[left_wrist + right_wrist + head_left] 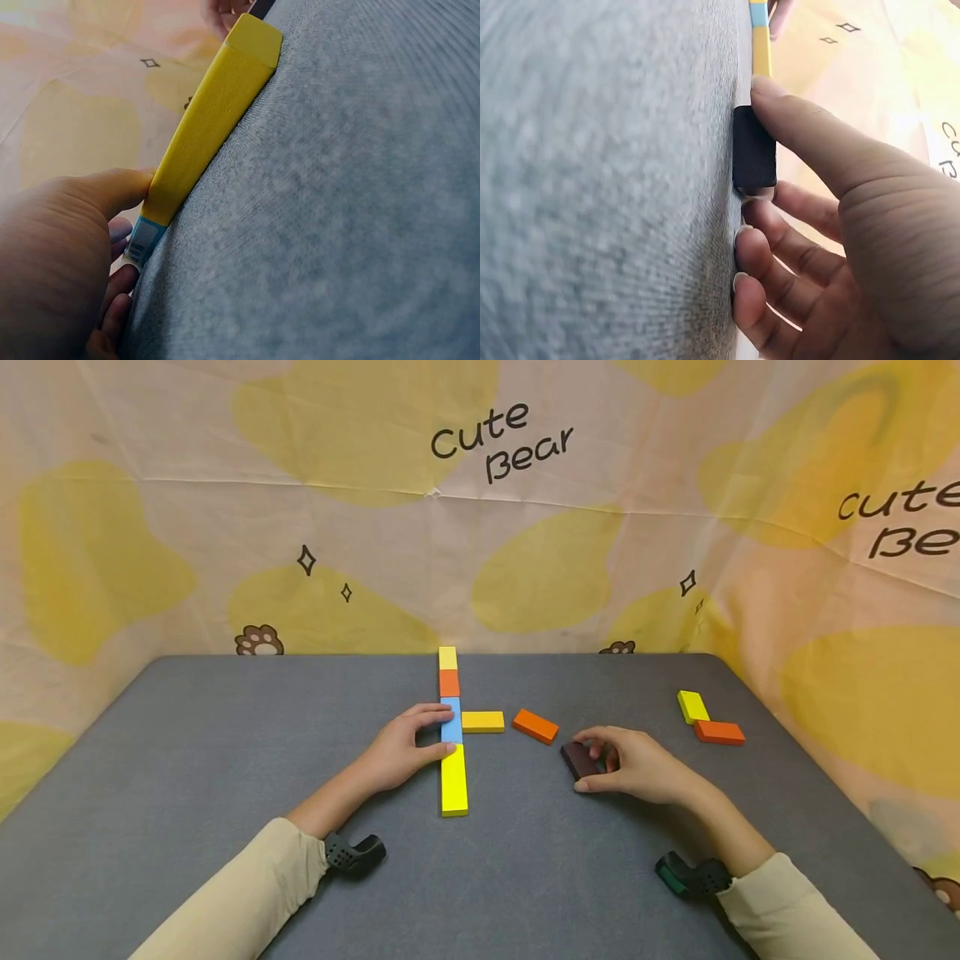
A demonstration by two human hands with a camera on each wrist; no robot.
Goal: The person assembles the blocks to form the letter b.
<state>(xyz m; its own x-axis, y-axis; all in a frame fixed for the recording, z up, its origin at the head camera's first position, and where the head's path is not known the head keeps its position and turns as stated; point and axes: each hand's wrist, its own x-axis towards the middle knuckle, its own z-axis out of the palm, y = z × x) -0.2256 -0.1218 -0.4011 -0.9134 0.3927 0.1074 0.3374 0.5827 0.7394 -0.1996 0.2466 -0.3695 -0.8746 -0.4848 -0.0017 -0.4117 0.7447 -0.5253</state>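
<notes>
In the head view, my left hand (397, 750) rests at a row of flat wooden blocks, fingertips on the blue block (451, 731) and thumb at its joint with the long yellow block (453, 783). The left wrist view shows the thumb against the yellow block (206, 124). Beyond the blue block, an orange-red block (448, 682) and a pale yellow block (447, 657) continue the row. My right hand (637, 766) pinches a dark brown block (580, 761) between thumb and fingers, low over the table. The right wrist view shows this block (754, 150) beneath the thumb tip.
A yellow block (483, 722) juts rightward from the blue one. An orange block (536, 726) lies slanted between it and my right hand. Farther right, a bright yellow block (693, 707) and a red-orange block (720, 732) touch at a corner on the grey table (225, 735).
</notes>
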